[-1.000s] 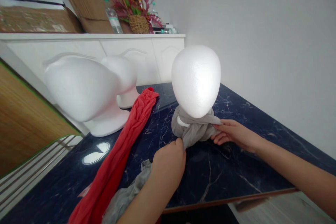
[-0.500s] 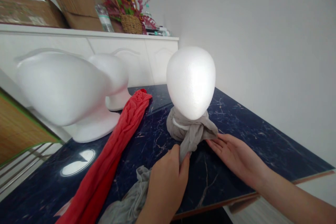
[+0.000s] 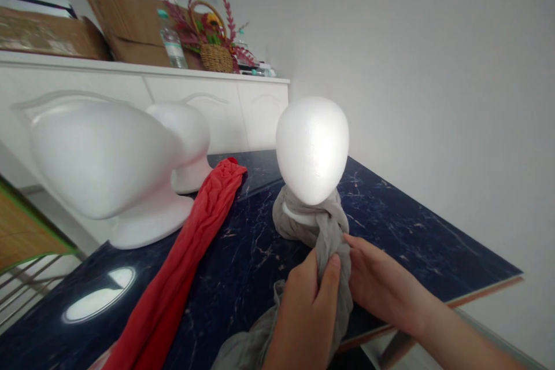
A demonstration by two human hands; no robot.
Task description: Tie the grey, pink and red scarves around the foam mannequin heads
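Gripping the grey fabric [image 3: 332,266] in your closed left hand [image 3: 303,318], you hold its gathered length just below the knot [image 3: 327,225] at the neck of a white foam head [image 3: 312,150], which stands on the dark marble-patterned tabletop [image 3: 416,225]. Your right hand [image 3: 381,280] lies partly open against the cloth, not clearly gripping. Risk: a hard or sideways pull could tip the light foam head or slacken the knot. Count: white foam heads, three, the other two [image 3: 97,156] [image 3: 186,139] at left; grey fabric, one; red fabric [image 3: 182,260], one; water bottle [image 3: 172,40], one; wicker basket [image 3: 215,58], one; hands, two.
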